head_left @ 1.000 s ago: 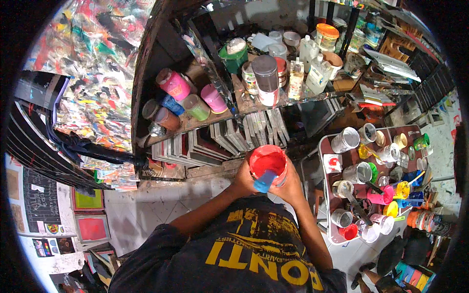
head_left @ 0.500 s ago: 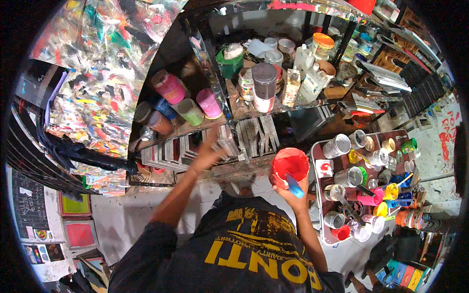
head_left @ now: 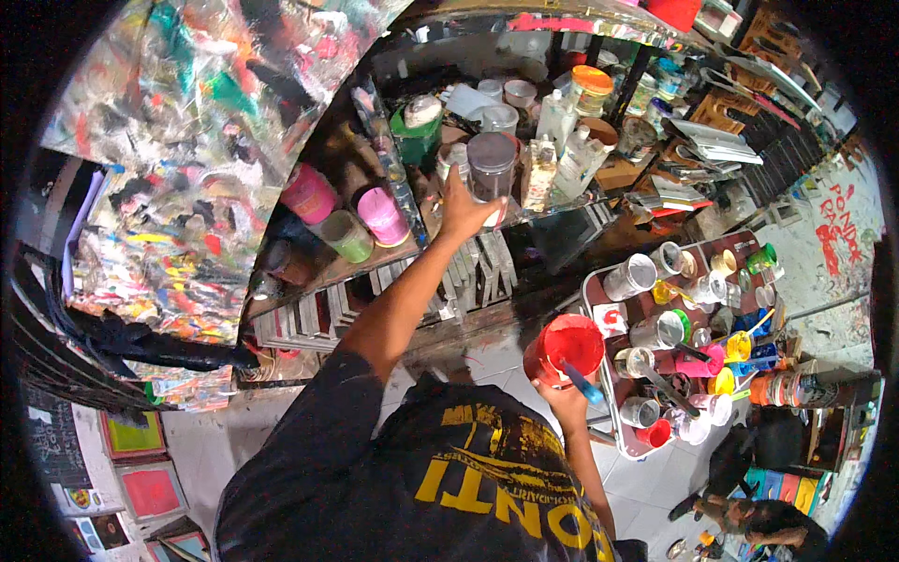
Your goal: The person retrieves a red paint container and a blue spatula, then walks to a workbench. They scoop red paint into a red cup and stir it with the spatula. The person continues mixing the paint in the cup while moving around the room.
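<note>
My left hand (head_left: 467, 211) is stretched to the shelf, thumb and forefinger spread at the lower part of a tall tub with a dark grey top (head_left: 492, 161). Whether the fingers touch it I cannot tell. Low on the right, my right hand (head_left: 565, 403) grips a red paint tub (head_left: 543, 361) from below. Its inside is coated in red, and a tool with a blue handle (head_left: 588, 389) leans out over the rim. The tool's lower end is hidden in the tub.
A green tub (head_left: 417, 140) and white bottles (head_left: 581, 164) crowd the shelf around the grey-topped tub. Pink tubs (head_left: 383, 215) stand to its left. On the right a tray (head_left: 609, 398) carries several paint cups. The paint-smeared board (head_left: 187, 178) fills the upper left.
My left hand has moved up and right from in front of the lower shelf to the grey-topped tub. The red tub in my right hand is slightly lower, its tool turned.
</note>
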Motion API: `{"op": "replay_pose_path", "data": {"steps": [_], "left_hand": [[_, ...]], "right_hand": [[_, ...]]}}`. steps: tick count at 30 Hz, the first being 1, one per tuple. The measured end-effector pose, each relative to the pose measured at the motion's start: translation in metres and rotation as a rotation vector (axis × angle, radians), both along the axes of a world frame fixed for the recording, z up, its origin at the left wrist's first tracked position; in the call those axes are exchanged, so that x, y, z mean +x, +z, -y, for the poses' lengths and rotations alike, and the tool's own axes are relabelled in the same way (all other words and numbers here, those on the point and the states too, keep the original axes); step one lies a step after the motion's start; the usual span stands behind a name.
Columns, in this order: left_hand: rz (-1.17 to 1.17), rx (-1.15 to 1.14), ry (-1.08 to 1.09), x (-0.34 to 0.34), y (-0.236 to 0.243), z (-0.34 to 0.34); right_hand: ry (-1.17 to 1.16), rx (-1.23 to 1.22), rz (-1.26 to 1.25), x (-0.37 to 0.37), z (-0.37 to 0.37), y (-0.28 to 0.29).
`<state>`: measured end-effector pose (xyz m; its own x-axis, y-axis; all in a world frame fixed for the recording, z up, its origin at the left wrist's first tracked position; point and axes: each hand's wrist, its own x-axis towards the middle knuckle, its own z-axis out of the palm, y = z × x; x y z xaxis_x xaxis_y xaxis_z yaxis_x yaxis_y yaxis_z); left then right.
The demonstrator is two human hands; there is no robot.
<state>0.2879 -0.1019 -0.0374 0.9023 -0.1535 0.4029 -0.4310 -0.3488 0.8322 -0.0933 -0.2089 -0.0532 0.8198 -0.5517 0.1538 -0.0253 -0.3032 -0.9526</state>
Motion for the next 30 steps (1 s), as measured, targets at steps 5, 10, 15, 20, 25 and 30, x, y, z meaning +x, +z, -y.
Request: {"op": "replay_pose_path", "data": {"steps": [5,10,15,20,25,30], "left_hand": [[-0.021,-0.126,0.078,0.033,0.002,0.042],[-0.115,-0.16,0.084,0.04,0.002,0.046],[0.05,-0.278,0.029,0.062,0.068,0.049],[0.07,-0.114,0.107,0.138,0.087,0.03],[0.061,-0.09,-0.078,0.141,0.074,0.053],[-0.041,-0.053,-0.125,0.152,0.03,0.098]], "right_hand": [[-0.075,0.052,-0.088,-0.021,-0.005,0.014],[-0.15,0.013,-0.046,-0.035,-0.007,0.023],[-0.238,0.013,-0.031,-0.046,-0.004,0.012],[-0.25,0.03,0.04,-0.038,-0.007,0.022],[-0.273,0.111,0.035,-0.044,-0.006,0.008],[-0.344,0.216,-0.033,-0.049,-0.011,0.025]]}}
